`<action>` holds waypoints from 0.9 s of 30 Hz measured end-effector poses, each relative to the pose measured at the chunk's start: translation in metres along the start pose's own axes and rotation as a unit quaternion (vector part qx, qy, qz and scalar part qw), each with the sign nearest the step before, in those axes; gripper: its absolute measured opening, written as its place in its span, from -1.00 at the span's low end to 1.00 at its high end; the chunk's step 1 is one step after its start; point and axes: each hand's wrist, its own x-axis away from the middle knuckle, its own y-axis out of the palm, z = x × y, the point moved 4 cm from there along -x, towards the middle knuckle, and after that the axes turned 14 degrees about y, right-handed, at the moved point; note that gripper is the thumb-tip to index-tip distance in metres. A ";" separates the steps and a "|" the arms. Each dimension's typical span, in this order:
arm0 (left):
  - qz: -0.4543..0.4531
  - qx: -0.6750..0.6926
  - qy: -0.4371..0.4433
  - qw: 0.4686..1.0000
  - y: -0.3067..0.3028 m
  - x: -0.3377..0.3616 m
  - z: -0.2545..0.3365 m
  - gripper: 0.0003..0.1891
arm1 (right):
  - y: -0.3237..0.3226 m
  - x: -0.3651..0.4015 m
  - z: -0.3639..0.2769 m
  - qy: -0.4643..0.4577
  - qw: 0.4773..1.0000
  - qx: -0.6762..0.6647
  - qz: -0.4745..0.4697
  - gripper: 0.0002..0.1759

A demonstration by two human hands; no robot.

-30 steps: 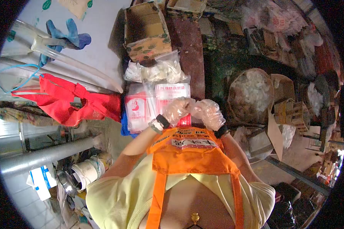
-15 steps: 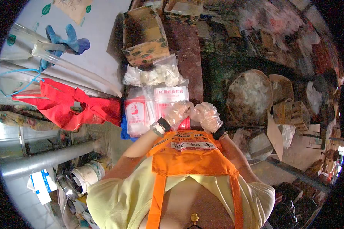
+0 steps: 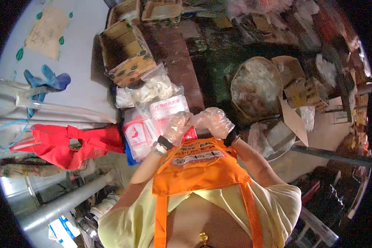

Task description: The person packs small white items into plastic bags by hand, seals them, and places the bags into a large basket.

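In a clear plastic glove, my left hand (image 3: 178,126) has its fingers curled together at the lower edge of the printed plastic bags (image 3: 169,108). My right hand (image 3: 217,122), gloved the same way, is closed close beside it, its fingertips pointing toward the left hand. Whatever the fingers hold is too small or hidden to make out. A red printed piece (image 3: 190,134) shows just below and between the hands. More red-and-white printed bags (image 3: 137,135) lie left of my left hand. Beyond them rest clear bags of pale pieces (image 3: 146,91).
An open cardboard box (image 3: 130,56) stands past the bags. To the right is a round container of whitish pieces (image 3: 256,89), with a cardboard flap (image 3: 292,120) near it. A red apron-like cloth (image 3: 72,144) and a blue glove (image 3: 44,84) lie at left.
The view has turned and shifted, so the boxes and bags sit further left and tilted. My hands stay close together, both still closed, with a slightly wider gap.
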 end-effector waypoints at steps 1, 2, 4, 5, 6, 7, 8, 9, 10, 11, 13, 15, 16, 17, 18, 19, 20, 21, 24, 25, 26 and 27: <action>0.008 0.009 0.004 1.000 0.001 -0.001 0.001 -0.81 | -0.008 -0.001 -0.004 0.006 1.000 0.018 -0.019 -0.85; 0.016 0.018 0.008 1.000 0.003 -0.002 0.003 -0.80 | -0.012 -0.001 -0.007 0.012 0.999 0.035 -0.038 -0.84; 0.013 0.007 0.022 1.000 0.008 -0.004 0.003 -0.78 | -0.003 0.003 0.001 0.006 1.000 0.011 -0.003 -0.85; 0.002 -0.014 0.032 0.999 0.014 -0.003 -0.001 -0.77 | 0.000 0.006 0.004 0.003 1.000 0.000 0.014 -0.85; -0.008 -0.035 0.042 0.998 0.017 -0.004 -0.002 -0.76 | -0.004 0.001 -0.002 0.020 0.998 0.054 -0.030 -0.85; -0.008 -0.038 0.047 0.998 0.019 -0.004 -0.004 -0.75 | -0.002 0.003 0.000 0.043 0.998 0.032 -0.018 -0.86; -0.009 -0.042 0.052 0.998 0.020 -0.004 -0.006 -0.73 | 0.004 0.006 0.004 0.065 0.998 0.010 -0.005 -0.86; -0.010 -0.046 0.057 0.997 0.018 -0.005 -0.006 -0.72 | -0.001 0.005 0.002 0.087 0.996 -0.013 0.008 -0.86; -0.010 0.009 0.036 0.999 0.016 -0.004 -0.007 -0.72 | -0.006 0.006 0.002 0.140 0.989 -0.042 0.010 -0.86; -0.020 -0.001 0.032 0.999 0.015 -0.004 -0.007 -0.73 | -0.014 0.009 0.000 0.191 0.979 -0.073 0.011 -0.85; -0.039 -0.024 0.023 0.999 0.011 -0.003 -0.006 -0.75 | -0.021 0.008 -0.001 0.184 0.981 -0.054 -0.007 -0.85; -0.058 -0.076 0.051 0.994 0.020 0.000 -0.013 -0.75 | -0.022 0.004 0.007 0.063 0.996 0.050 -0.048 -0.85; -0.067 -0.102 0.064 0.990 0.024 0.001 -0.014 -0.75 | -0.025 0.007 0.007 0.067 0.997 0.046 -0.013 -0.85; -0.041 -0.061 0.038 0.997 0.025 0.005 -0.018 -0.78 | -0.027 0.012 0.006 0.070 0.996 0.041 0.022 -0.85; -0.014 -0.020 0.012 1.000 0.017 0.004 -0.010 -0.81 | -0.025 0.013 0.009 0.090 0.995 0.039 0.011 -0.83; 0.012 0.020 -0.014 1.000 0.013 0.003 -0.007 -0.83 | -0.023 0.015 0.012 0.110 0.993 0.037 0.000 -0.80; 0.018 -0.003 -0.007 1.000 0.012 0.003 -0.009 -0.83 | -0.017 0.014 0.018 0.147 0.987 0.037 -0.058 -0.74; 0.023 -0.026 -0.001 0.999 0.011 0.004 -0.013 -0.84 | -0.009 0.015 0.024 0.183 0.976 0.036 -0.115 -0.67; 0.025 -0.052 0.000 0.998 0.010 0.009 -0.026 -0.84 | 0.012 0.030 0.056 0.159 0.987 0.001 0.009 -0.66; 0.024 -0.053 -0.002 0.998 0.010 0.010 -0.029 -0.83 | 0.012 0.031 0.059 0.161 0.987 -0.002 0.009 -0.67; 0.026 -0.055 0.001 0.998 0.010 0.011 -0.031 -0.83 | 0.010 0.034 0.061 0.163 0.987 -0.005 0.010 -0.68; 0.028 -0.057 0.003 0.998 0.007 0.010 -0.028 -0.82 | 0.005 0.033 0.060 0.165 0.986 -0.007 0.010 -0.68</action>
